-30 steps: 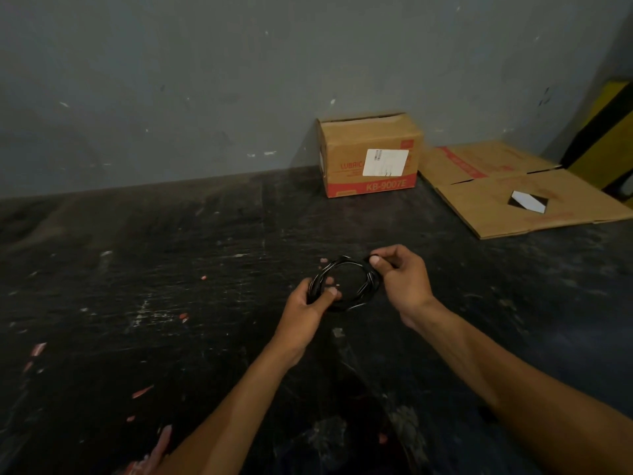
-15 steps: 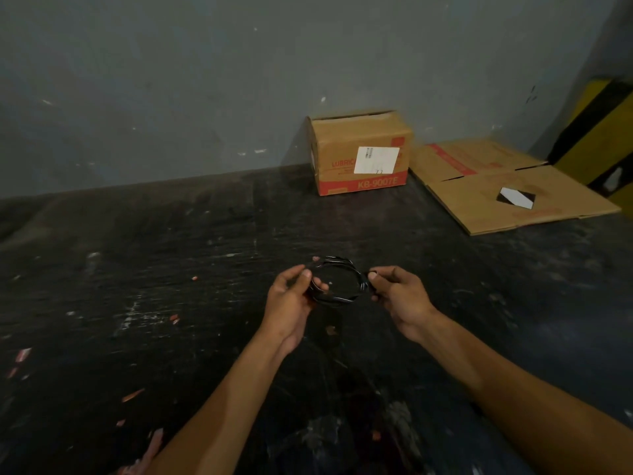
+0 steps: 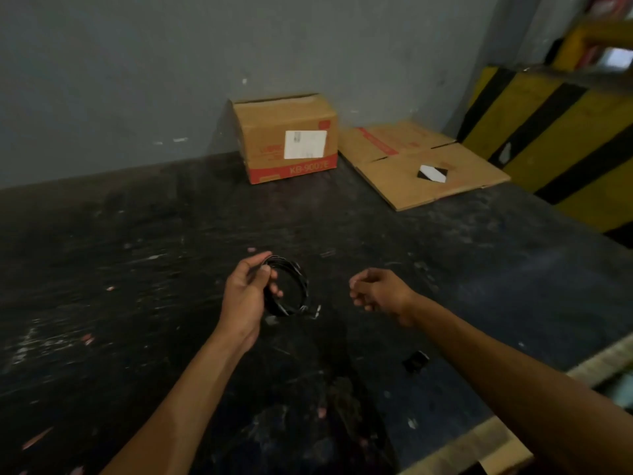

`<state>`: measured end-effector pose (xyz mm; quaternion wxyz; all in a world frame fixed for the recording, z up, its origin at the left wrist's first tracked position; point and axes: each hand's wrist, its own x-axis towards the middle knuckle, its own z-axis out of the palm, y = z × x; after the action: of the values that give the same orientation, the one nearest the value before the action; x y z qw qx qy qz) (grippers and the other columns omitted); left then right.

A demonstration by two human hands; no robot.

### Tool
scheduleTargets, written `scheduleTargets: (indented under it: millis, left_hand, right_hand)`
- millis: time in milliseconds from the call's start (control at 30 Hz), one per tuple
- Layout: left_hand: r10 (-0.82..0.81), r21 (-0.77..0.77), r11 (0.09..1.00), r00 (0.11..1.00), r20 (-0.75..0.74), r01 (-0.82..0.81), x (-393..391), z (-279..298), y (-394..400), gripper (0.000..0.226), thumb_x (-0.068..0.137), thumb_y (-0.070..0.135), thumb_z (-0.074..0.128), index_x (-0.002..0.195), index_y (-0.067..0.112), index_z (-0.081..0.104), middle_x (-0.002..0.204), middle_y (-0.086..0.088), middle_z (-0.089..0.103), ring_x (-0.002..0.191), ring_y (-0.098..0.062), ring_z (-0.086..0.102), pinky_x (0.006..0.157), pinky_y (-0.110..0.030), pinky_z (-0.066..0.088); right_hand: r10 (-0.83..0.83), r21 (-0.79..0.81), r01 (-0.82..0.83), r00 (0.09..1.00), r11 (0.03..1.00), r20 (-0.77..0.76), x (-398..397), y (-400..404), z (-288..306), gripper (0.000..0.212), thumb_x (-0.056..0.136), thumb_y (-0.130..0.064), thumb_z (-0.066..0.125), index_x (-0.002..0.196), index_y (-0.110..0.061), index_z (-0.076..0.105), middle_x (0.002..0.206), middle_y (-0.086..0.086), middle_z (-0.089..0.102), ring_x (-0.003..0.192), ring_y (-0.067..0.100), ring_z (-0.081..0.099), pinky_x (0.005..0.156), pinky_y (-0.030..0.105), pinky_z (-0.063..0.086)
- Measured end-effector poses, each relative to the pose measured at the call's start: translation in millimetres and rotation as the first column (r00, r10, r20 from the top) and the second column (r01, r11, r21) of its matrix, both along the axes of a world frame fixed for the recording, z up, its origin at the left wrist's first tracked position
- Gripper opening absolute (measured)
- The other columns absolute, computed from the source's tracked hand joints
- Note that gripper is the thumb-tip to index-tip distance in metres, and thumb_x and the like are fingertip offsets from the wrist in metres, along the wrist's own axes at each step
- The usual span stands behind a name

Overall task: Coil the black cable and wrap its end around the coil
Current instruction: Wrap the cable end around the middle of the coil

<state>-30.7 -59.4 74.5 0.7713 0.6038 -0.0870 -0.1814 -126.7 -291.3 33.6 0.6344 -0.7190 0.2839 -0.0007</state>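
Note:
The black cable (image 3: pixel 297 289) is wound into a small round coil of several loops, held just above the dark table (image 3: pixel 137 269). My left hand (image 3: pixel 248 296) grips the coil's left side, thumb on top and fingers through the ring. A short shiny end sticks out at the coil's lower right. My right hand (image 3: pixel 378 291) hovers a little to the right of the coil, apart from it, fingers loosely curled with nothing in them.
A closed cardboard box (image 3: pixel 286 138) stands against the grey wall at the back. A flattened cardboard sheet (image 3: pixel 421 166) lies to its right. A yellow and black striped barrier (image 3: pixel 561 138) rises at the far right. A small dark object (image 3: pixel 415 361) lies by my right forearm.
My right hand has let go of the coil and moved away to the right. The left hand now holds the coil alone. The view has swung to the right.

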Motion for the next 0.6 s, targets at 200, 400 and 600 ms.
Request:
scheduleTargets:
  millis: [200, 400, 600]
  left_hand:
    - [-0.068, 0.078, 0.995, 0.997, 0.041, 0.065, -3.7, -14.2, -10.4, 0.028, 0.099, 0.006, 0.05, 0.113, 0.023, 0.066, 0.077, 0.003, 0.066, 0.059, -0.006, 0.059, 0.064, -0.031, 0.057]
    - [-0.076, 0.162, 0.985, 0.995, 0.061, 0.065, -14.8, -20.4, -21.1, 0.028, 0.1, 0.008, 0.048, 0.118, 0.025, 0.061, 0.086, -0.002, 0.063, 0.055, -0.002, 0.057, 0.053, -0.021, 0.052]
    - [-0.089, 0.209, 0.975, 0.995, 0.035, 0.08, -20.5, -27.2, -20.0, 0.031, 0.098, 0.005, 0.05, 0.124, 0.021, 0.059, 0.089, -0.004, 0.062, 0.058, -0.004, 0.056, 0.06, -0.028, 0.05]
  right_hand:
    - [-0.01, -0.503, -0.181, 0.935, 0.845, -0.354, -55.2, -48.4, -28.4, 0.013, 0.085, -0.028, 0.069, 0.081, -0.027, 0.056, 0.088, -0.002, 0.062, 0.08, 0.013, 0.059, 0.07, 0.027, 0.045]
    - [-0.029, -0.549, -0.416, 0.778, 0.725, -0.628, -100.0, -45.3, -60.9, 0.069, 0.082, -0.053, 0.064, 0.138, -0.02, 0.04, 0.134, 0.011, 0.052, 0.117, 0.029, 0.054, 0.091, 0.039, 0.048]
    - [-0.064, -0.526, -0.369, 0.771, 0.766, -0.634, -105.7, -35.4, -78.1, 0.062, 0.084, -0.04, 0.069, 0.134, -0.013, 0.043, 0.128, 0.012, 0.057, 0.106, 0.025, 0.06, 0.08, 0.032, 0.051]
